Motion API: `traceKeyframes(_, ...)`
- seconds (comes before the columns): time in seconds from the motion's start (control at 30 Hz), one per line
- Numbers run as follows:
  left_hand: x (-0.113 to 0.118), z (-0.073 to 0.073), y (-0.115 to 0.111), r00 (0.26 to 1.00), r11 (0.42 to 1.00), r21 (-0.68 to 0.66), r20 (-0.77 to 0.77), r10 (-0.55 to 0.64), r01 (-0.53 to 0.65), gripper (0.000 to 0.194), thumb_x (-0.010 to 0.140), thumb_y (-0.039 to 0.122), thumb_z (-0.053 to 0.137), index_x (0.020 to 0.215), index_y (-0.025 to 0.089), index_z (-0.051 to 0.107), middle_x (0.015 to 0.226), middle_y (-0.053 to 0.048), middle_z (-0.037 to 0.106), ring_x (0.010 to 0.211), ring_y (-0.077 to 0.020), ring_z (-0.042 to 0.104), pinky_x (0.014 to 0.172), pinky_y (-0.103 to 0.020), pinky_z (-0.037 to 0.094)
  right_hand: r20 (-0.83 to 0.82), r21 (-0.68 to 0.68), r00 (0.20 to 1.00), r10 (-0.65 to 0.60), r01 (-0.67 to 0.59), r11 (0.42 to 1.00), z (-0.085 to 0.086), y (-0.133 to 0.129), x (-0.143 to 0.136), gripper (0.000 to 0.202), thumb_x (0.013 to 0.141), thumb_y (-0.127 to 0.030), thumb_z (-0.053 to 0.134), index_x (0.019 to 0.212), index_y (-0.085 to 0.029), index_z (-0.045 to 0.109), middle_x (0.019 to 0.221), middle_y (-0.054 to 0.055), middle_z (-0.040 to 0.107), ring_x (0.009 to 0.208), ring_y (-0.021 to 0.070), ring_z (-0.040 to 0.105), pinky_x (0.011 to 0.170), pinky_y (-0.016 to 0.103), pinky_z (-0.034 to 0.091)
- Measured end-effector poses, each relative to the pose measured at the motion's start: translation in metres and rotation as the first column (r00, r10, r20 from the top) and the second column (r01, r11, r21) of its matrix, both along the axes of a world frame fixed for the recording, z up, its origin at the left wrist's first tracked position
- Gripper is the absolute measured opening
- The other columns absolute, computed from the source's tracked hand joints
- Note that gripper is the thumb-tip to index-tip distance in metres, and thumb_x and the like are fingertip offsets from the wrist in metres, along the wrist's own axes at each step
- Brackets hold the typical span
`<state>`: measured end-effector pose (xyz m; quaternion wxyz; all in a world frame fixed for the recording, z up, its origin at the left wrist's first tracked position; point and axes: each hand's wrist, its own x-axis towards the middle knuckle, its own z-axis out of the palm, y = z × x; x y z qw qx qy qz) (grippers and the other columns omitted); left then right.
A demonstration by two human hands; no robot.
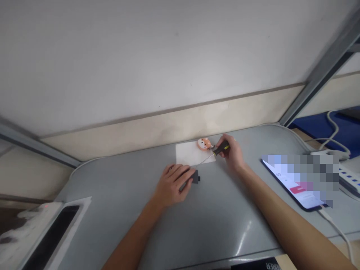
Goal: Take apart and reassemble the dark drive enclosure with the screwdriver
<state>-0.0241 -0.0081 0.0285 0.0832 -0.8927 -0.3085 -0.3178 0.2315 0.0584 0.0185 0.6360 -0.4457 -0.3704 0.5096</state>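
Note:
My left hand point(174, 184) is wrapped over a small dark grey box point(194, 177) on the grey table, its fingers covering much of it. A short black stub sticks out of the box's right end. In my right hand point(231, 153) is a screwdriver point(221, 148) with a black and yellow handle. Its thin shaft slants down and left, with the tip close to the box's upper edge; whether they touch I cannot tell. Behind the box lies a white sheet point(187, 152). An orange and white animal-face trinket point(203, 144) with a metal clip rests at the sheet's back right.
A lit phone or tablet point(295, 187), partly pixelated, lies on the right with a white cable point(334, 225). Beyond it is a white power strip point(351, 180). A black panel in a white frame point(53, 236) is at the left. A dark printed item point(255, 264) lies at the front edge.

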Motion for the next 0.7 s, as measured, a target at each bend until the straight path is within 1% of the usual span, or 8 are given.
traceKeyframes(0.2,0.0,0.0,0.0,1.0,1.0,-0.011,-0.007,-0.001,0.001,0.031,0.095,0.014,0.058,0.124,0.022,0.068,0.114,-0.007,0.077,0.102,-0.0207,0.071,0.095,-0.038,0.048,-0.036,-0.014,0.997,-0.062,0.061,0.998,0.0,0.003,0.007,0.043,0.089,-0.055,0.06,0.062,-0.021,0.061,0.047,-0.001,0.048,0.04,0.0107,0.04,0.04,0.028,0.025)
traceKeyframes(0.37,0.0,0.001,0.001,1.0,0.999,-0.019,0.01,-0.027,0.027,0.029,0.094,0.013,0.06,0.121,0.02,0.068,0.111,-0.007,0.077,0.098,-0.0207,0.071,0.092,-0.038,0.049,-0.065,0.018,0.993,-0.095,0.096,0.995,0.01,0.001,0.009,0.042,0.09,-0.051,0.059,0.061,-0.021,0.061,0.048,-0.001,0.049,0.041,0.0106,0.04,0.041,0.028,0.027)
traceKeyframes(0.43,0.0,0.001,0.001,0.999,0.999,-0.031,0.015,-0.032,0.032,0.031,0.095,0.012,0.06,0.123,0.02,0.067,0.111,-0.008,0.077,0.099,-0.0208,0.071,0.091,-0.038,0.05,0.016,0.051,0.991,-0.134,0.133,0.99,0.017,-0.003,0.012,0.043,0.092,-0.051,0.056,0.061,-0.021,0.062,0.047,-0.001,0.049,0.041,0.0112,0.041,0.042,0.028,0.029)
traceKeyframes(0.5,0.002,0.001,0.0,0.999,0.999,-0.033,0.013,-0.041,0.041,0.033,0.095,0.012,0.06,0.127,0.02,0.066,0.114,-0.008,0.077,0.101,-0.0208,0.071,0.091,-0.037,0.052,0.185,0.086,0.963,-0.196,0.182,0.979,0.026,-0.011,0.015,0.046,0.095,-0.05,0.052,0.062,-0.02,0.064,0.046,0.0,0.049,0.043,0.0122,0.045,0.046,0.028,0.033)
traceKeyframes(0.57,0.004,0.0,-0.002,0.998,0.998,-0.024,0.001,-0.057,0.057,0.037,0.096,0.012,0.06,0.133,0.02,0.063,0.117,-0.008,0.076,0.104,-0.0208,0.072,0.092,-0.036,0.054,0.403,0.147,0.869,-0.286,0.247,0.958,0.036,-0.022,0.019,0.044,0.095,-0.043,0.053,0.06,-0.02,0.065,0.047,0.0,0.05,0.046,0.013,0.047,0.048,0.028,0.034)
traceKeyframes(0.63,0.006,0.0,-0.004,0.997,0.997,-0.025,-0.003,-0.078,0.078,0.042,0.097,0.012,0.058,0.139,0.02,0.058,0.122,-0.009,0.075,0.109,-0.021,0.071,0.095,-0.036,0.055,0.565,0.311,0.704,-0.429,0.3,0.902,0.045,-0.032,0.023,0.038,0.092,-0.033,0.056,0.057,-0.02,0.063,0.049,0.001,0.053,0.049,0.0139,0.049,0.051,0.028,0.035)
traceKeyframes(0.67,0.006,0.0,-0.005,0.996,0.996,-0.036,0.005,-0.087,0.087,0.044,0.098,0.013,0.057,0.141,0.02,0.056,0.124,-0.01,0.075,0.112,-0.0215,0.071,0.097,-0.037,0.055,0.617,0.387,0.613,-0.493,0.309,0.869,0.049,-0.036,0.024,0.037,0.091,-0.03,0.056,0.056,-0.02,0.063,0.048,0.001,0.052,0.051,0.0143,0.049,0.052,0.029,0.034)
traceKeyframes(0.7,0.005,0.001,-0.005,0.996,0.995,-0.054,0.017,-0.088,0.089,0.045,0.097,0.013,0.057,0.142,0.02,0.055,0.126,-0.011,0.074,0.115,-0.0223,0.07,0.099,-0.038,0.055,0.642,0.441,0.543,-0.541,0.315,0.84,0.052,-0.039,0.024,0.035,0.089,-0.027,0.057,0.055,-0.02,0.063,0.047,0.001,0.051,0.051,0.0146,0.049,0.053,0.029,0.033)
